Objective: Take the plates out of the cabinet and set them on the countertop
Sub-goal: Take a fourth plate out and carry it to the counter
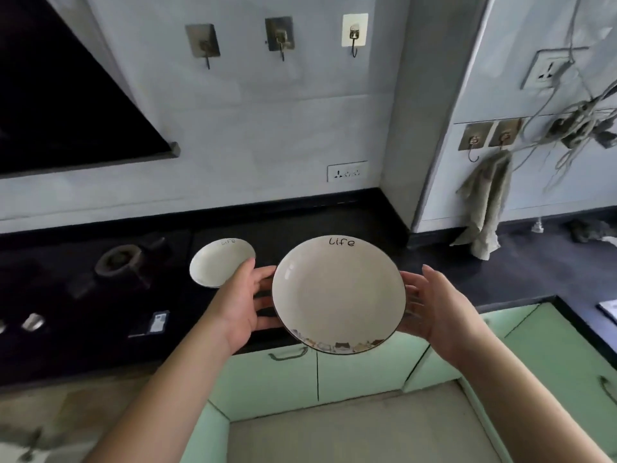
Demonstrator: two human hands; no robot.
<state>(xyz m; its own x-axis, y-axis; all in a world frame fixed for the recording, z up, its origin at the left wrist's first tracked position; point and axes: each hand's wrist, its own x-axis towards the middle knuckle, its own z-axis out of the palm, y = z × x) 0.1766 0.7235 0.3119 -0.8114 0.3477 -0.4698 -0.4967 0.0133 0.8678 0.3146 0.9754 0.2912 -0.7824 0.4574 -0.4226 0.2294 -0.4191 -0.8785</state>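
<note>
A large white plate [339,294] with a dark rim, the word "Life" at its far edge and small cat pictures at its near edge, is held level above the front edge of the black countertop [334,215]. My left hand [242,304] grips its left rim and my right hand [434,304] cups its right rim. A smaller white plate [217,260] with the same lettering lies on the countertop just left of the large one, partly behind my left hand.
A gas stove [117,262] with a burner and knobs fills the counter's left part. Green cabinet doors [360,372] with handles run below the counter. A grey cloth [484,208] hangs from a wall hook at right, beside tangled cables. Hooks and sockets dot the wall.
</note>
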